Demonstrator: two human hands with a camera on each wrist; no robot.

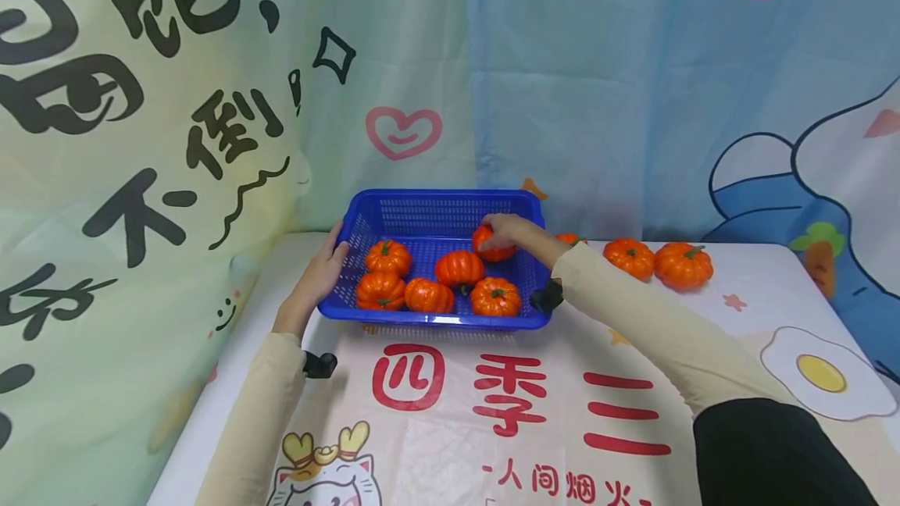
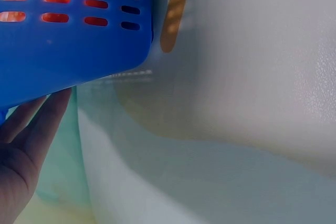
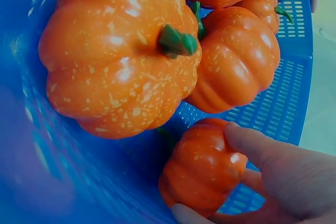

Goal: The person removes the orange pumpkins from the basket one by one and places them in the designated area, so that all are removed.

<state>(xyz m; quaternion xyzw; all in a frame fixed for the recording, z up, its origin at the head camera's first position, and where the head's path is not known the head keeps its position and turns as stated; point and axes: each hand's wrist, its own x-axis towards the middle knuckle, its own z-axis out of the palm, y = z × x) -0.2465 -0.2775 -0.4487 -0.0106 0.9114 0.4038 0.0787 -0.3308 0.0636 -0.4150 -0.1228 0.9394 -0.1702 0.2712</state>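
Observation:
A blue plastic basket [image 1: 436,320] stands at the far part of the table with several small orange pumpkins [image 1: 495,297] in it. My left hand [image 1: 319,276] is at the basket's left side. In the left wrist view its straight fingers [image 2: 47,124] touch the blue wall from outside; the thumb's place is hidden. Inside the basket, toward the back right, my right hand [image 1: 508,231] grips a small pumpkin [image 1: 488,250] between thumb and fingers. The right wrist view shows this held pumpkin [image 3: 202,169] beside a larger-looking, speckled one [image 3: 121,56] with a green stem.
Right of the basket, two pumpkins [image 1: 683,266] lie on the table, and another [image 1: 569,239] is partly hidden behind the right forearm. A printed cloth [image 1: 562,100] hangs behind the table. Red characters and cartoon pictures are printed on the tabletop cover [image 1: 457,443].

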